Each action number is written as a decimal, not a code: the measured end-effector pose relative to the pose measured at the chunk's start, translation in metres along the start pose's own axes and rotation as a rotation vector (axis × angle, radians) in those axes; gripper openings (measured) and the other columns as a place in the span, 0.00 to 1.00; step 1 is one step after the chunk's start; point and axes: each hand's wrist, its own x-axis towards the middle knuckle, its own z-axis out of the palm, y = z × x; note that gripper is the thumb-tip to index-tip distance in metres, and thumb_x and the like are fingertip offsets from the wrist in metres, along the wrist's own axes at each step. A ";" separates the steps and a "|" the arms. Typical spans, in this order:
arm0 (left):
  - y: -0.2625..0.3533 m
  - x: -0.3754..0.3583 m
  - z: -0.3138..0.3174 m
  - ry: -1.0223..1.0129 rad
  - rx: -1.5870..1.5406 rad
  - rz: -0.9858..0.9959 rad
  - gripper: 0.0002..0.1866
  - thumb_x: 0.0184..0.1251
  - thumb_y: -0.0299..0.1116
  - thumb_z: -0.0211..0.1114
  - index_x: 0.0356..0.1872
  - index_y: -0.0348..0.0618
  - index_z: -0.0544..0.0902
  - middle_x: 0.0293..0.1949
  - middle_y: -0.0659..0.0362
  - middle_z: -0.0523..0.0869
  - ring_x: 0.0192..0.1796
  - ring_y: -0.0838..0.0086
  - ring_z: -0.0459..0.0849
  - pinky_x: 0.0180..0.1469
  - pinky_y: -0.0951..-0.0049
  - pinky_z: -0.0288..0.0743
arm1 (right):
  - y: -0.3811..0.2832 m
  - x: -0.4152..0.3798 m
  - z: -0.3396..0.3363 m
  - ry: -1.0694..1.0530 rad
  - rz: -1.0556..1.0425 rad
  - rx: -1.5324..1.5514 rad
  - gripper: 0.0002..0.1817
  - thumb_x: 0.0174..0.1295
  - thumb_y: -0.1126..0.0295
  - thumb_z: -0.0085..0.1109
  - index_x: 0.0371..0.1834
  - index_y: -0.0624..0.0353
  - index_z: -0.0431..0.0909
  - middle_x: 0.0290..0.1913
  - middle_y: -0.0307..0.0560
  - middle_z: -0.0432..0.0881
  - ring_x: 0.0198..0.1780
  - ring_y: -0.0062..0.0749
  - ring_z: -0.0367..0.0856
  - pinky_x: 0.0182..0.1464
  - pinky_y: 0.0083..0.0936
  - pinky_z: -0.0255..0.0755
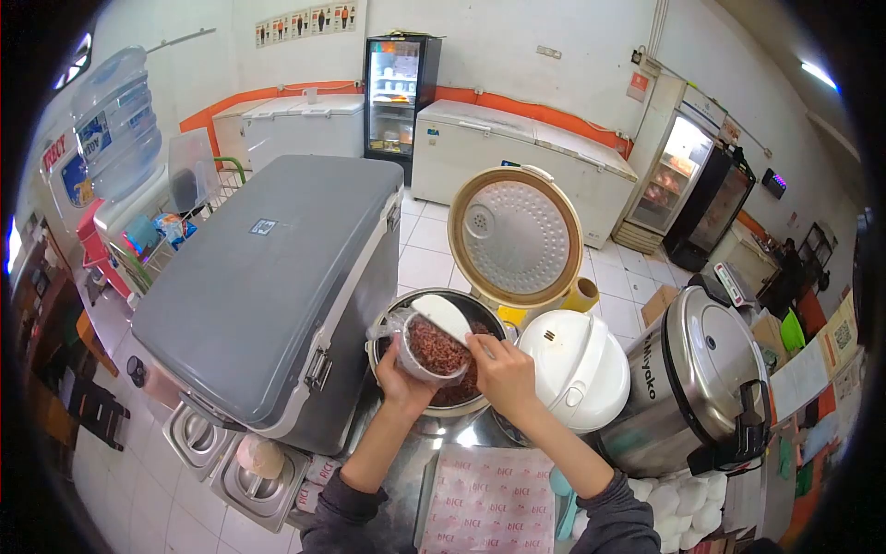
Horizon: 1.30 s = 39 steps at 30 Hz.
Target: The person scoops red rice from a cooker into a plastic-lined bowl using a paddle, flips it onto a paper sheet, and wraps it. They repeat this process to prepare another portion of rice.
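Over an open rice cooker (446, 403), my left hand (402, 379) holds a small bowl lined with clear plastic, filled with reddish-brown rice (434, 351). My right hand (501, 371) grips a white rice paddle (441, 316), whose blade lies across the top of the bowl. More of the same rice shows inside the cooker, below and behind the bowl. The cooker's round lid (517, 235) stands raised behind it. Patterned pink-and-white paper (489, 503) lies in front, between my forearms, with a light-blue utensil (562, 499) at its right edge.
A big grey cooler box (268, 240) stands left. To the right are a closed white cooker (586, 369) and a steel Miyako cooker (683, 379). White wrapped bundles (678, 508) sit at the lower right. Lidded steel pans (249, 485) are lower left. Freezers (517, 162) line the back wall.
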 end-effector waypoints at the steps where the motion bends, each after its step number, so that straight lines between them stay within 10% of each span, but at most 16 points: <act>1: 0.001 -0.001 -0.002 -0.019 0.006 0.005 0.30 0.66 0.55 0.38 0.61 0.47 0.66 0.58 0.51 0.71 0.60 0.56 0.71 0.57 0.48 0.68 | 0.008 -0.002 0.006 -0.030 0.026 -0.005 0.17 0.46 0.78 0.54 0.41 0.55 0.79 0.36 0.42 0.80 0.30 0.34 0.80 0.29 0.29 0.73; 7: 0.009 0.001 -0.013 -0.096 -0.037 0.012 0.30 0.64 0.56 0.39 0.59 0.47 0.68 0.58 0.51 0.72 0.60 0.56 0.71 0.57 0.47 0.68 | 0.042 0.014 -0.004 -0.082 0.425 0.164 0.10 0.56 0.66 0.51 0.34 0.60 0.78 0.23 0.49 0.79 0.27 0.43 0.79 0.30 0.35 0.71; 11: 0.008 0.001 -0.012 -0.118 -0.066 -0.005 0.29 0.63 0.55 0.40 0.59 0.48 0.70 0.57 0.53 0.72 0.60 0.57 0.71 0.56 0.48 0.69 | 0.057 0.010 0.006 -0.334 0.780 0.868 0.26 0.65 0.52 0.42 0.22 0.64 0.78 0.17 0.57 0.76 0.25 0.51 0.77 0.30 0.41 0.67; 18: 0.001 0.008 -0.004 0.000 0.101 0.009 0.26 0.65 0.52 0.41 0.56 0.49 0.72 0.55 0.56 0.75 0.57 0.59 0.73 0.56 0.51 0.69 | 0.011 0.015 0.004 -0.406 0.341 0.125 0.27 0.65 0.58 0.38 0.14 0.63 0.75 0.19 0.61 0.77 0.26 0.58 0.78 0.30 0.49 0.70; 36: 0.016 -0.040 -0.009 -0.179 -0.097 0.025 0.27 0.65 0.52 0.38 0.60 0.49 0.67 0.60 0.51 0.70 0.61 0.55 0.70 0.54 0.46 0.71 | 0.046 0.042 0.010 -0.163 0.242 -0.088 0.20 0.62 0.62 0.43 0.16 0.58 0.77 0.19 0.55 0.79 0.24 0.53 0.79 0.25 0.44 0.71; 39: -0.002 -0.065 -0.011 -0.181 -0.109 -0.003 0.27 0.65 0.50 0.39 0.61 0.49 0.66 0.61 0.52 0.70 0.61 0.56 0.70 0.58 0.46 0.68 | 0.037 0.033 0.042 -0.492 0.128 -0.171 0.13 0.57 0.65 0.47 0.24 0.57 0.80 0.27 0.52 0.81 0.35 0.46 0.81 0.37 0.41 0.72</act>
